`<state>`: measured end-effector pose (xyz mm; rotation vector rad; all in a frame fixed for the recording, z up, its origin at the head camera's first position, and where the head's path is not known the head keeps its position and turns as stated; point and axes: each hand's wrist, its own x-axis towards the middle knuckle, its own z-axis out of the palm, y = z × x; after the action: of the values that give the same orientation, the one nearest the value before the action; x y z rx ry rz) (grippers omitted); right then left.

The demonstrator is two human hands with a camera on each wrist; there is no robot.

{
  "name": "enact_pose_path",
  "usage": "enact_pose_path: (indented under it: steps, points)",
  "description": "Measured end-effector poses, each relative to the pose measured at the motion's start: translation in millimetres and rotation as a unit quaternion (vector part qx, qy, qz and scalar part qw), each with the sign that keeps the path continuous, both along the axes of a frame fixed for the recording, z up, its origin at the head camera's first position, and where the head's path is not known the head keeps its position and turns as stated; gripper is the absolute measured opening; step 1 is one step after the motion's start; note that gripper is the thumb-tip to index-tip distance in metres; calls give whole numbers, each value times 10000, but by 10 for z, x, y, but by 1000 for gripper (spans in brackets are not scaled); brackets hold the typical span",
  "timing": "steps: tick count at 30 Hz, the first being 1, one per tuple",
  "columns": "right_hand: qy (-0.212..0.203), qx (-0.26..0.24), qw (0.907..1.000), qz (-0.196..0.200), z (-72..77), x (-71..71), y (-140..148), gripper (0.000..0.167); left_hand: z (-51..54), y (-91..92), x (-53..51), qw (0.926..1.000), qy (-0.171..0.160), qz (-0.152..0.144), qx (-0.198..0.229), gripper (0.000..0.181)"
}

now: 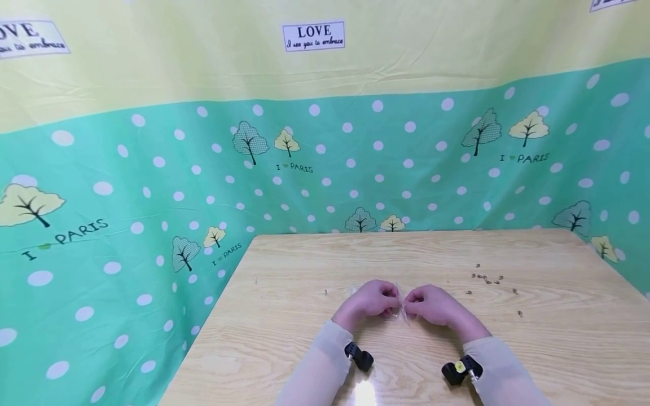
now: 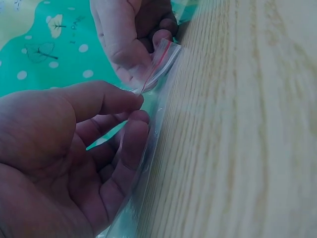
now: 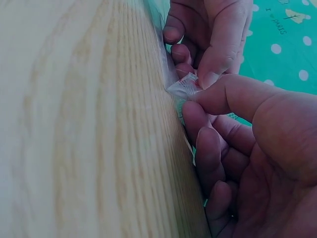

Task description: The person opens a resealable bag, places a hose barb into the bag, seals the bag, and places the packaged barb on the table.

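Pinching clear, thin plastic bag (image 3: 182, 88) with red-lined seal (image 2: 158, 64) in both left hand (image 1: 374, 298) and right hand (image 1: 434, 303); directly between them, about equally near each, leading seal-wise from left fingertips toward right

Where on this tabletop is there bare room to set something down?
The tabletop looks bare at the near left, between its left edge and the left sleeve, and at the near right, outside the right sleeve. It is crowded mid-table, where the left hand and right hand pinch a clear bag, and right of them, among small brown pieces.
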<state>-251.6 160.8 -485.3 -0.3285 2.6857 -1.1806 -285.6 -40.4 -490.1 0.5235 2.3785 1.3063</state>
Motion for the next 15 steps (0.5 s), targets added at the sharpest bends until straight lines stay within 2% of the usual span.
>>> enact_pose_path:
  steps: [4, 11, 15]
  points:
    - [33, 57, 10000, -9, -1, -2, -11, 6, 9, -6, 4, 10000, 36, 10, -66, 17]
    - [57, 123, 9999, -75, 14, -3, -28, 7, 33, 17, 27, 9997, 60, 218, -112, 19]
    - [-2, 70, 10000, -48, 15, 1, -25, 7, 53, 13, 40, 9997, 4, 176, -139, 17]
